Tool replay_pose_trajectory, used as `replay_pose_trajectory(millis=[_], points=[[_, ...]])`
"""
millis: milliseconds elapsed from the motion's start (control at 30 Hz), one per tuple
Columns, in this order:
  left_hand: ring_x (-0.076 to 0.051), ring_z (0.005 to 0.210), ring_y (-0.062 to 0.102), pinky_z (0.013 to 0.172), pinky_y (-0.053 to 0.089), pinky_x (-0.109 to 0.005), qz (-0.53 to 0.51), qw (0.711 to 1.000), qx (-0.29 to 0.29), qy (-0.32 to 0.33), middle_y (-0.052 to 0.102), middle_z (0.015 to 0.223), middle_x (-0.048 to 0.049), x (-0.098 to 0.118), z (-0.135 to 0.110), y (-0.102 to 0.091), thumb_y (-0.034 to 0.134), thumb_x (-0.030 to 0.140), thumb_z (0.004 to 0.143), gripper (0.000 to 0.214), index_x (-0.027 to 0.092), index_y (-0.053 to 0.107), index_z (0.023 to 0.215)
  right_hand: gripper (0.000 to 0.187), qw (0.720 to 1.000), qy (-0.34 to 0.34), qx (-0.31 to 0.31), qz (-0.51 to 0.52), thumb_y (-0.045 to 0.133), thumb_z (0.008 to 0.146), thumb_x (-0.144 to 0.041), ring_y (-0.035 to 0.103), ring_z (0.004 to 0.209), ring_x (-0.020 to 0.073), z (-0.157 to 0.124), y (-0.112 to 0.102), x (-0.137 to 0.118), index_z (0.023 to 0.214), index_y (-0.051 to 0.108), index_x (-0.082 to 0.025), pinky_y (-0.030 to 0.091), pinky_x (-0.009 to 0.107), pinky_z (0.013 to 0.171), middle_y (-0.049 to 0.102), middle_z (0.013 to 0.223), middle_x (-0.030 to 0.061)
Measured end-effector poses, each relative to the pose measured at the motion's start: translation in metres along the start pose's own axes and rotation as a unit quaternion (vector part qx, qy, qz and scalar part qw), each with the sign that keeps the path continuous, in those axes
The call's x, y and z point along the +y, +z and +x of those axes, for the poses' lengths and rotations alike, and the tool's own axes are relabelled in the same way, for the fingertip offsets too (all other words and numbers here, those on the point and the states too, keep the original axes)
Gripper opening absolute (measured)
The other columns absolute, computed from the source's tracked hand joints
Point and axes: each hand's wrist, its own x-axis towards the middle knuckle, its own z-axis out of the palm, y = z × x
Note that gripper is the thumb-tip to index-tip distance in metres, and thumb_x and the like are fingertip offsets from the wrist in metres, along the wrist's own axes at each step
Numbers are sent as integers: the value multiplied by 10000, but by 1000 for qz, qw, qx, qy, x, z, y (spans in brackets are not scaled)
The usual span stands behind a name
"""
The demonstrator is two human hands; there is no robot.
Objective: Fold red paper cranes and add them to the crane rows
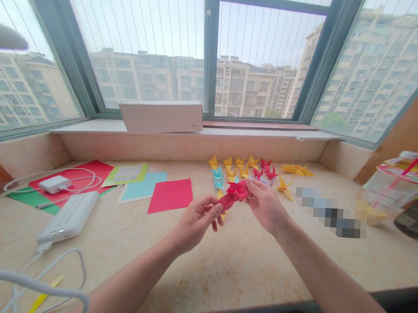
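Head view: mottled beige worktop [194,278] beneath windows [210,57], apartment blocks [241,87] outside. Left hand [201,220] and right hand [267,205], fingers closed, pinch opposite ends of red folded paper [237,191] above the worktop, near folded birds [253,161]. White box [162,117] on ledge [260,133].

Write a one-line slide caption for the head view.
Left hand and right hand hold a red folded paper above the counter, small paper birds behind and coloured sheets to the left.
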Motion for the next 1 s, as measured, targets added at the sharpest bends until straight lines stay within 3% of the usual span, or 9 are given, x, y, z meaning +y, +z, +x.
replay_pose_trajectory(millis=[233,400,633,733,900,1000], points=[[-128,555,595,556,475,-254,-18,1000,-13,-20,642,625,-28,0,1,-3,646,486,862,354,137,620,812,308,1000,9,0,24,718,788,-504,585,646,162,0,3,3,728,658,-208,473,310,638,673,719,25],[-126,569,597,559,482,-253,-53,998,-30,-17,636,654,-23,1,1,-3,666,452,857,316,141,620,815,306,999,1,1,45,715,796,-500,557,641,154,-1,5,3,745,649,-205,467,301,627,642,712,22],[-162,704,640,675,525,-295,2,998,-1,-55,672,806,-63,6,2,3,624,483,872,366,121,674,879,376,985,-57,16,-164,685,805,-538,500,588,130,-4,9,5,724,664,-172,406,277,582,629,650,8],[-147,674,619,657,503,-271,17,998,-23,-56,658,726,-48,3,2,5,648,463,862,351,118,674,804,398,983,-53,0,-174,661,819,-545,479,571,121,-5,11,5,684,636,-172,390,274,575,598,613,-8],[-167,694,656,693,535,-304,16,996,-21,-86,696,797,-76,-6,3,2,677,478,833,363,115,697,841,396,985,-40,-7,-168,661,823,-538,467,565,118,-6,13,6,683,633,-169,376,278,573,588,606,-12],[-161,685,656,679,530,-291,9,997,-29,-68,702,808,-74,-9,2,2,690,434,836,314,121,699,842,381,989,-21,-18,-147,673,822,-522,472,571,119,-6,11,7,693,645,-165,378,279,582,595,615,-9]])
